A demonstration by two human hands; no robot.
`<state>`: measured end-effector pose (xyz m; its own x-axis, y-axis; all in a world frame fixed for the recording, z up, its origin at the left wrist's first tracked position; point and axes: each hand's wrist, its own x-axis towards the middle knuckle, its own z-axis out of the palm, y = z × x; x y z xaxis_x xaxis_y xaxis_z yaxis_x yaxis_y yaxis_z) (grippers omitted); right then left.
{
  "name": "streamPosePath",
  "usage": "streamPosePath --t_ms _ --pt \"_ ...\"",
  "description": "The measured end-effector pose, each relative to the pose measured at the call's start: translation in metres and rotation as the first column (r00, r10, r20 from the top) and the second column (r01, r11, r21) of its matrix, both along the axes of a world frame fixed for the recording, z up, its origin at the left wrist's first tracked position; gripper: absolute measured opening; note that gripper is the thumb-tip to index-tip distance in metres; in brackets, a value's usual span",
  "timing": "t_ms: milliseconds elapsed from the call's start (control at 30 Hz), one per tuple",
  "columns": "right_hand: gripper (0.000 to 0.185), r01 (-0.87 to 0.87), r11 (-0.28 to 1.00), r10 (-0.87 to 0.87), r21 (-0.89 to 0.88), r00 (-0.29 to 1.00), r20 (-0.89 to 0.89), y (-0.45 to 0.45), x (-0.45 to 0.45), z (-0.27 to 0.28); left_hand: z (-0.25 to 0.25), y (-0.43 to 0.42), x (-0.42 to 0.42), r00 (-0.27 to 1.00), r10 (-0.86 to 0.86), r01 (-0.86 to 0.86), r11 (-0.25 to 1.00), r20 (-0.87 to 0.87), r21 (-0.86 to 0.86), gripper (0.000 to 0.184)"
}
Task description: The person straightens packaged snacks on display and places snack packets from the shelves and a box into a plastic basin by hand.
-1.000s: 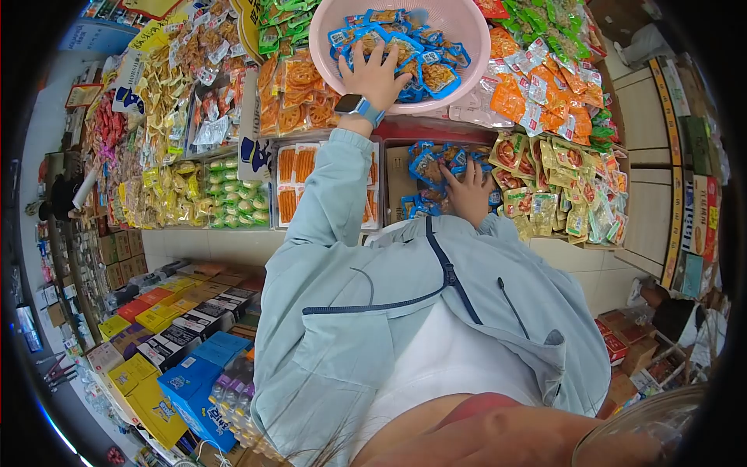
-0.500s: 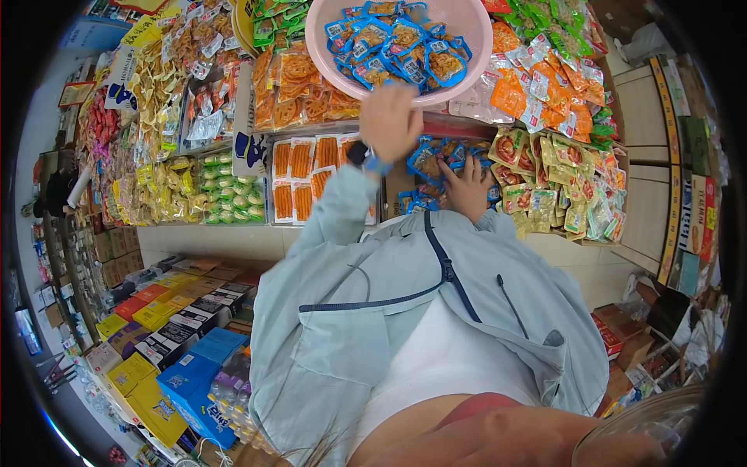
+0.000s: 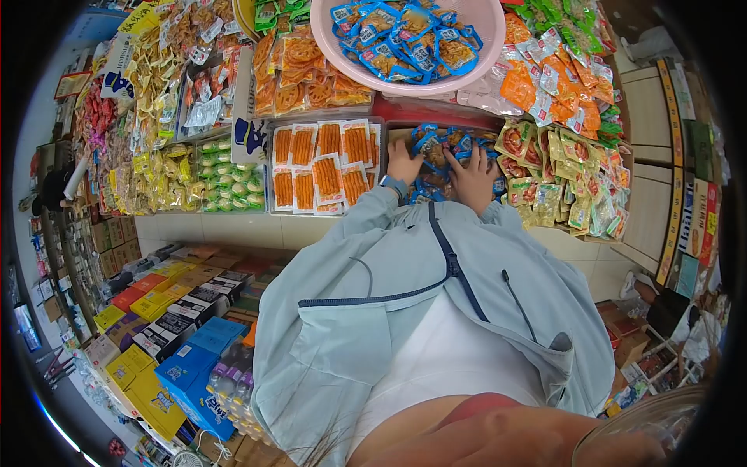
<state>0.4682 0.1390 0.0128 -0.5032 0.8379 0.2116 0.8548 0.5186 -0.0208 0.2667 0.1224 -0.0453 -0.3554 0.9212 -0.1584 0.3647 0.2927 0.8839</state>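
Note:
Blue snack packets point(image 3: 436, 144) with clear windows lie in a compartment of the display in front of me. My left hand point(image 3: 404, 165), with a watch on the wrist, is at the left side of this compartment, its fingers apart beside the packets. On the right, my right hand point(image 3: 473, 183) rests on the packets with its fingers spread. Neither hand shows a packet gripped in it. Just beyond the compartment stands a pink plastic basket point(image 3: 493, 48) heaped with more of the same blue packets.
Left of the compartment are flat packs of orange-brown sticks point(image 3: 327, 177); at its right lie gold-coloured snack packets point(image 3: 556, 171). Several other bagged snacks fill the display beyond. Stacked cartons point(image 3: 194, 373) stand at lower left, and shelving point(image 3: 661, 179) runs along the right.
My left hand has come down from the near rim of the pink basket into the compartment of blue packets. My right hand stays on the packets, slightly shifted.

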Motion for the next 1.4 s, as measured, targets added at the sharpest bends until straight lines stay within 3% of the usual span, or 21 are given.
streamPosePath --t_ms 67,100,200,300,400,433,533,633,733,833,933,1000,1067,1100,1200,1300,1400 --pt "0.060 -0.003 1.000 0.003 -0.003 1.000 -0.004 -0.001 0.000 0.001 -0.040 0.011 -0.013 0.947 0.045 -0.023 0.997 0.318 -0.072 0.059" --pt "0.059 -0.003 1.000 0.003 0.001 1.000 -0.008 -0.001 -0.001 0.001 -0.026 0.016 -0.013 0.879 0.082 -0.031 0.993 0.469 -0.116 0.056" --pt "0.059 0.002 1.000 -0.001 0.008 1.000 -0.023 -0.002 -0.001 0.000 0.017 0.029 -0.023 0.878 -0.004 0.263 0.839 0.479 -0.476 0.054" --pt "0.059 0.009 1.000 -0.008 0.016 1.000 -0.025 0.000 0.000 -0.001 -0.008 0.027 -0.020 0.922 -0.057 0.189 0.929 0.383 -0.318 0.056" --pt "0.058 0.012 1.000 -0.012 0.001 1.000 -0.016 -0.001 0.001 -0.004 0.018 0.018 -0.021 0.976 -0.208 0.216 0.929 0.057 -0.302 0.059" --pt "0.058 0.010 1.000 -0.010 -0.001 1.000 -0.017 -0.001 0.001 -0.003 0.037 0.016 -0.021 0.973 -0.174 0.216 0.922 0.154 -0.320 0.058" --pt "0.058 0.005 1.000 -0.005 -0.004 1.000 -0.013 -0.001 0.000 0.000 0.022 0.010 -0.025 0.968 -0.085 0.133 0.971 0.237 -0.197 0.053" --pt "0.058 0.002 1.000 -0.002 -0.008 1.000 -0.025 0.000 0.000 0.000 0.038 0.000 -0.019 0.999 0.029 -0.035 0.986 -0.040 -0.164 0.050" --pt "0.058 0.002 1.000 -0.003 -0.006 1.000 -0.027 -0.001 0.001 0.003 0.027 -0.008 -0.023 0.995 -0.021 0.017 0.999 -0.097 -0.040 0.053" --pt "0.057 -0.002 1.000 0.002 -0.002 1.000 -0.022 -0.001 0.000 0.005 0.046 -0.011 -0.035 0.989 -0.085 0.106 0.979 0.123 -0.176 0.041" --pt "0.056 -0.007 1.000 0.007 -0.005 1.000 -0.026 0.000 0.003 0.000 0.082 -0.009 -0.052 0.993 -0.081 0.084 0.996 0.085 -0.032 0.032" --pt "0.056 -0.012 1.000 0.012 -0.003 0.999 -0.030 0.000 0.003 -0.003 0.159 0.000 -0.065 0.960 -0.097 0.105 0.994 0.262 -0.016 0.024" --pt "0.055 -0.016 1.000 0.016 0.011 0.999 -0.029 0.000 0.003 -0.001 0.194 0.014 -0.077 0.925 -0.125 0.046 0.974 0.359 0.221 0.023" --pt "0.055 -0.015 1.000 0.015 0.013 0.999 -0.031 0.000 0.003 -0.002 0.213 0.025 -0.080 0.891 -0.107 -0.009 0.967 0.440 0.254 0.025" --pt "0.056 -0.016 1.000 0.017 0.018 0.999 -0.035 -0.001 0.003 -0.003 0.239 0.067 -0.087 0.677 -0.146 -0.170 0.923 0.721 0.346 0.040" --pt "0.057 -0.007 1.000 0.007 0.005 1.000 -0.028 -0.001 0.004 -0.005 0.249 0.104 -0.083 0.630 -0.266 -0.101 0.903 0.729 0.417 0.045" --pt "0.059 0.000 1.000 0.000 -0.002 1.000 -0.023 0.001 0.004 -0.004 0.235 0.113 -0.071 0.787 -0.088 -0.164 0.925 0.611 0.344 0.054"
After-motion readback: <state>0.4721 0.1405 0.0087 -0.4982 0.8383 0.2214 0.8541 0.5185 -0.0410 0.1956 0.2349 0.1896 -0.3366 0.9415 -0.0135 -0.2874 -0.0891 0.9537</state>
